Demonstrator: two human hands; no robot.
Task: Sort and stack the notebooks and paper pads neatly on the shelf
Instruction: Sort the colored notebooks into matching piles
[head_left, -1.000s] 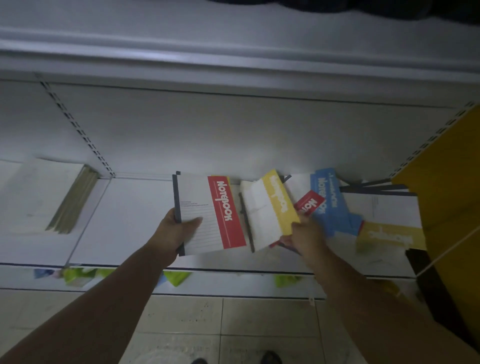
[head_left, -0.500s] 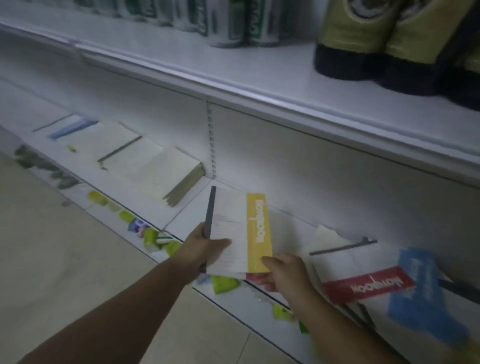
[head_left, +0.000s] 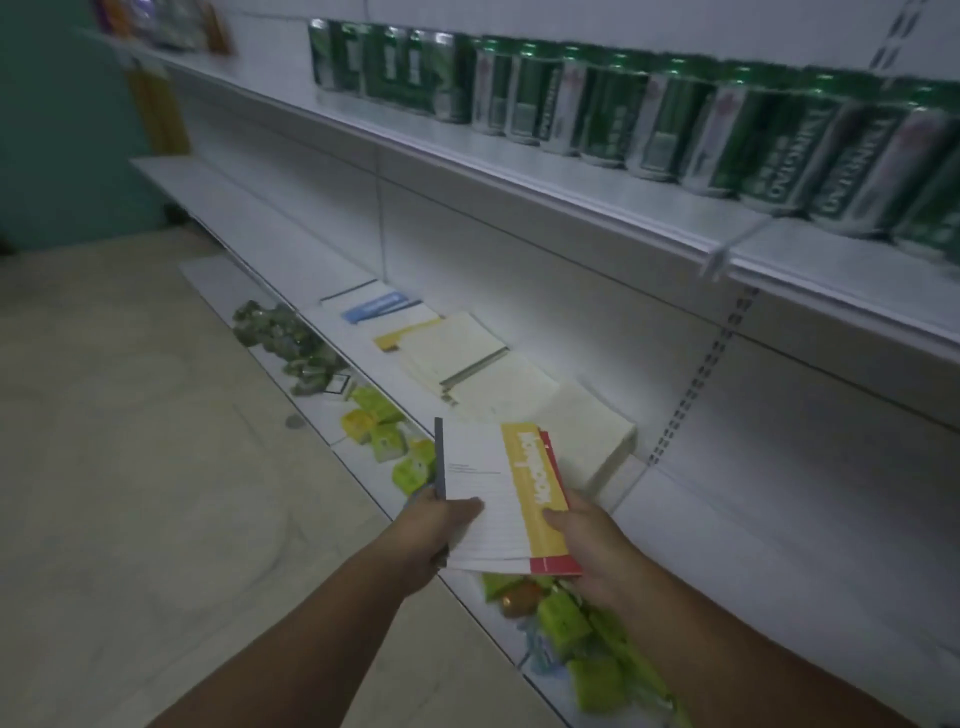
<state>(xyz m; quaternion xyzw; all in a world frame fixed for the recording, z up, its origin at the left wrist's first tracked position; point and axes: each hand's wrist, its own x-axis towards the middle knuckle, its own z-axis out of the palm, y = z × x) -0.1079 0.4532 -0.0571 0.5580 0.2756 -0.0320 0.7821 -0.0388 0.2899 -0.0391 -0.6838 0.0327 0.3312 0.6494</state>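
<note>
2 notebooks (head_left: 530, 483) stacked, pinched between left grip (head_left: 439, 532), right grip (head_left: 592, 545)

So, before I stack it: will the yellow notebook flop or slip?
Probably stiff: the yellow notebook looks flat though the left hand and right hand hold only its near end. Possibly slippery: the red notebook beneath sits offset.

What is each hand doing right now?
Left hand: grips the notebooks at their left edge, thumb on top.
Right hand: holds the same notebooks at their right edge.
</note>
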